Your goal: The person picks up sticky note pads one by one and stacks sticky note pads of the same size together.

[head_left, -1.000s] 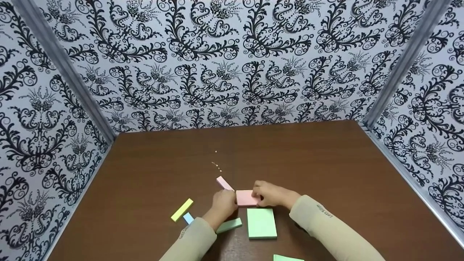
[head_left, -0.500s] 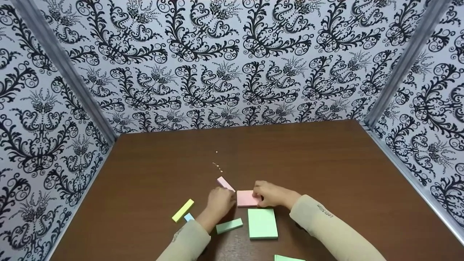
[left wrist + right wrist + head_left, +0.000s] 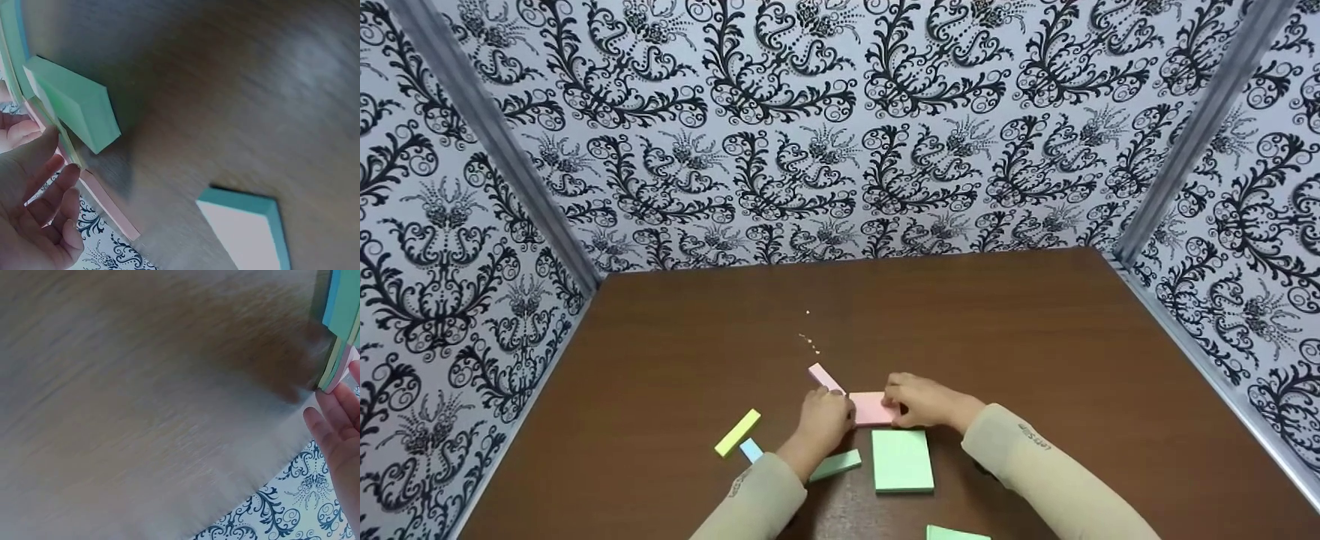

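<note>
Left hand (image 3: 825, 416) at left end of pink-topped stack (image 3: 870, 409); grip narrow, thumb and fingers curled onto that end. Right hand (image 3: 928, 399) at right end of same stack; grip also narrow, fingers bent over, pinching. Stack pink side up, around mid-width of desk (image 3: 960, 315), well in from far edge, well apart from left and right edges. Yellowish and greenish layers along its side in wrist views.

Pink strip (image 3: 826, 379) just beyond left hand, slanted toward far edge; contact with stack, can't tell. Green pad (image 3: 903, 461) just beside stack, on side away from far edge. Green strip (image 3: 836, 465) left of that pad, partly behind left sleeve (image 3: 761, 491). Nearer desk's left edge: yellow strip (image 3: 738, 433), plus blue strip (image 3: 750, 450), partly hidden by same sleeve. Another green piece (image 3: 956, 533) cut off at bottom of head view. Pale crumbs (image 3: 814, 346) toward far edge.
</note>
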Available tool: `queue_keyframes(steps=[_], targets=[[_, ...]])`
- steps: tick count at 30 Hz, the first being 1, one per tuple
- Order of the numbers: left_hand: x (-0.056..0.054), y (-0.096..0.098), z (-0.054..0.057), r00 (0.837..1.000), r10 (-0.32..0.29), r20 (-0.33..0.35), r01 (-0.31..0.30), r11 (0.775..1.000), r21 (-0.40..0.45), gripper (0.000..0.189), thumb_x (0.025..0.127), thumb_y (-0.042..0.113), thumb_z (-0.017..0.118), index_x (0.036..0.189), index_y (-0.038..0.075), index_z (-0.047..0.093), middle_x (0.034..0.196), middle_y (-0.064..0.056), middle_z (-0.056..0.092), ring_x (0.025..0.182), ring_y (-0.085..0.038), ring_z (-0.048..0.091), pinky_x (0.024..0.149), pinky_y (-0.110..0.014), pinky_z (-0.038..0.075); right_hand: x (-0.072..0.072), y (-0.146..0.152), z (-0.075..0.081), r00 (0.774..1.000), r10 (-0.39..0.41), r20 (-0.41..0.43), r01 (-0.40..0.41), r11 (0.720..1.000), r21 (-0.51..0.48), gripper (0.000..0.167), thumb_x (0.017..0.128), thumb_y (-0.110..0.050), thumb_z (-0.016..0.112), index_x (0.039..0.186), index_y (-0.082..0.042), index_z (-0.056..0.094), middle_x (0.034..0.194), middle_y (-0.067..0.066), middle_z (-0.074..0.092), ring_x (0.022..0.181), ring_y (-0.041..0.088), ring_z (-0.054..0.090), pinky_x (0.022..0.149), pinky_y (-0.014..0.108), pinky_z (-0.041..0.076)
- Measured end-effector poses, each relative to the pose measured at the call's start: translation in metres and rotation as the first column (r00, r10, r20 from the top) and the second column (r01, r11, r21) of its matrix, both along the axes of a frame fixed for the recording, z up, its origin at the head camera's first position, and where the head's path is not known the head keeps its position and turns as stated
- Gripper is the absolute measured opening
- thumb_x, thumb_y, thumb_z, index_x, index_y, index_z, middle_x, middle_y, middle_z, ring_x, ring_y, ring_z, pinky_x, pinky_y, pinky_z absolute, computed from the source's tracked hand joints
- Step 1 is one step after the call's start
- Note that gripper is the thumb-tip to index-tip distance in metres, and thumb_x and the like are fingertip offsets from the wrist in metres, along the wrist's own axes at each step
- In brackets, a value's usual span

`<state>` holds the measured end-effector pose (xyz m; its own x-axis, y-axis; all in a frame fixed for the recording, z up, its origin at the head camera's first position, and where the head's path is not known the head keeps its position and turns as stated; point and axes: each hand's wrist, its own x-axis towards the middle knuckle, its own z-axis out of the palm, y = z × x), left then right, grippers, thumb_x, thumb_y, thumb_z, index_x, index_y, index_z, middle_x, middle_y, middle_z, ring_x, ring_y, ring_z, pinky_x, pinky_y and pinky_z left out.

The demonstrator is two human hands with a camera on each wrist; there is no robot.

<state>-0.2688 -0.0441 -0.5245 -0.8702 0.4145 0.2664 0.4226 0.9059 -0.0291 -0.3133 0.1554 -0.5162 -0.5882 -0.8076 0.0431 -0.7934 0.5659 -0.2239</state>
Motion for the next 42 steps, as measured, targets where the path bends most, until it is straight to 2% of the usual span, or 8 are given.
queue_keyframes(steps=[5, 10, 19, 25, 30, 35, 39, 42], targets=[[-0.002, 0.003, 0.001, 1.0, 0.016, -0.008, -0.016, 1.0, -0.019, 0.009, 0.071, 0.018, 0.069, 0.062, 0.016, 0.066, 0.064, 0.001, 0.061, 0.064, -0.02, 0.054, 0.059, -0.031, 0.041, -0.001, 0.004, 0.0, 0.999, 0.027, 0.019, -0.027, 1.0, -0.002, 0.017, 0.079, -0.016, 0.067, 0.093, -0.008, 0.063, 0.089, 0.002, 0.051, 0.079, 0.012, 0.046, 0.072, 0.027, 0.043], [-0.005, 0.002, 0.003, 0.999, 0.032, 0.028, -0.032, 1.0, -0.002, 0.014, 0.069, 0.015, 0.068, 0.056, 0.017, 0.064, 0.06, 0.003, 0.062, 0.062, -0.02, 0.056, 0.059, -0.033, 0.044, -0.002, 0.008, 0.002, 0.998, 0.041, 0.047, -0.042, 0.999, 0.016, 0.024, 0.081, -0.015, 0.066, 0.103, -0.006, 0.063, 0.104, 0.005, 0.053, 0.095, 0.019, 0.052, 0.083, 0.032, 0.045], [-0.006, -0.003, 0.007, 0.994, -0.015, 0.11, 0.015, 1.0, 0.0, 0.011, 0.067, 0.02, 0.073, 0.06, 0.019, 0.065, 0.062, 0.006, 0.062, 0.062, -0.018, 0.057, 0.059, -0.033, 0.044, -0.003, 0.009, -0.005, 0.997, 0.052, 0.057, -0.052, 0.999, 0.002, 0.029, 0.082, -0.015, 0.066, 0.109, -0.005, 0.063, 0.11, 0.008, 0.053, 0.1, 0.021, 0.052, 0.085, 0.033, 0.045], [-0.006, -0.025, 0.028, 0.984, -0.087, 0.152, 0.076, 0.994, 0.081, 0.006, 0.075, 0.019, 0.071, 0.077, 0.014, 0.07, 0.073, 0.001, 0.067, 0.069, -0.02, 0.063, 0.058, -0.036, 0.048, -0.002, 0.01, -0.004, 0.997, 0.05, 0.061, -0.05, 0.999, 0.001, 0.027, 0.082, -0.015, 0.066, 0.107, -0.006, 0.062, 0.108, 0.007, 0.052, 0.099, 0.02, 0.051, 0.085, 0.033, 0.045], [-0.004, -0.06, 0.05, 0.983, 0.024, 0.184, -0.039, 0.996, 0.079, 0.015, 0.07, 0.019, 0.076, 0.081, 0.01, 0.07, 0.076, -0.005, 0.067, 0.072, -0.026, 0.064, 0.058, -0.04, 0.05, 0.0, 0.013, -0.002, 0.996, 0.05, 0.069, -0.05, 0.999, -0.003, 0.026, 0.083, -0.014, 0.065, 0.107, -0.006, 0.061, 0.109, 0.007, 0.051, 0.098, 0.02, 0.05, 0.084, 0.033, 0.045], [0.005, -0.096, 0.048, 0.945, 0.194, 0.263, -0.224, 0.971, 0.087, 0.011, 0.073, 0.014, 0.071, 0.074, 0.006, 0.065, 0.074, -0.009, 0.065, 0.069, -0.027, 0.063, 0.057, -0.043, 0.049, 0.002, 0.015, -0.001, 0.994, 0.057, 0.094, -0.055, 0.998, -0.021, 0.026, 0.083, -0.012, 0.064, 0.108, -0.004, 0.061, 0.109, 0.008, 0.051, 0.1, 0.022, 0.05, 0.083, 0.035, 0.045], [0.014, -0.119, 0.039, 0.897, 0.3, 0.326, -0.34, 0.937, 0.075, 0.009, 0.072, 0.006, 0.067, 0.069, 0.005, 0.059, 0.072, -0.01, 0.063, 0.063, -0.024, 0.059, 0.054, -0.043, 0.047, 0.002, 0.015, -0.002, 0.99, 0.027, 0.137, -0.026, 1.0, -0.004, 0.03, 0.085, -0.011, 0.061, 0.113, -0.005, 0.06, 0.114, 0.007, 0.05, 0.104, 0.021, 0.048, 0.085, 0.034, 0.044], [0.018, -0.132, 0.033, 0.857, 0.336, 0.39, -0.385, 0.921, 0.052, 0.01, 0.072, 0.006, 0.068, 0.071, 0.005, 0.059, 0.073, -0.01, 0.062, 0.061, -0.02, 0.053, 0.054, -0.041, 0.046, 0.001, 0.013, -0.002, 0.987, 0.012, 0.163, -0.013, 1.0, 0.003, 0.031, 0.086, -0.011, 0.059, 0.116, -0.005, 0.059, 0.117, 0.008, 0.048, 0.106, 0.021, 0.047, 0.086, 0.035, 0.043]])
